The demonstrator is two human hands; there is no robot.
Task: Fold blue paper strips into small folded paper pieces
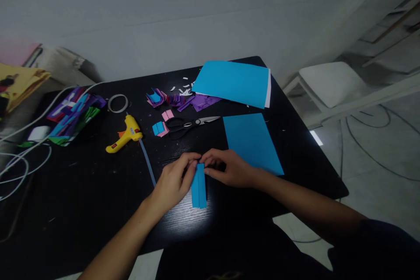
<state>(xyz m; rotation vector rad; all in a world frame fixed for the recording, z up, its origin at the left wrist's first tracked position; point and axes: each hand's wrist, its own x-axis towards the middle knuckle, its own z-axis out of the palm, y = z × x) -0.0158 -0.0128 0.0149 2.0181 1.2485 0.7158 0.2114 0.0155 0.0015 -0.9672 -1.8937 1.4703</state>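
Observation:
A folded strip of blue paper (199,188), creased lengthwise, lies near the front of the black table. My left hand (175,179) pinches its upper left edge between thumb and fingers. At the upper right corner, my right hand (226,167) grips the same strip with bent fingers. Under my right wrist lies a flat blue sheet (254,140). Beyond the hands rest scissors (190,126) with black handles, their blades pointing right. Small folded pieces, a pink one (167,115) and a blue one (159,128), sit left of the scissors.
A yellow glue gun (126,133) with a glue stick (147,162) lies left. Blue sheets (232,81) are stacked at the back, by purple paper and white scraps. Colourful paper strips (77,111), a tape ring (118,103) and white cables (24,159) occupy the left. A white stool (331,81) stands right.

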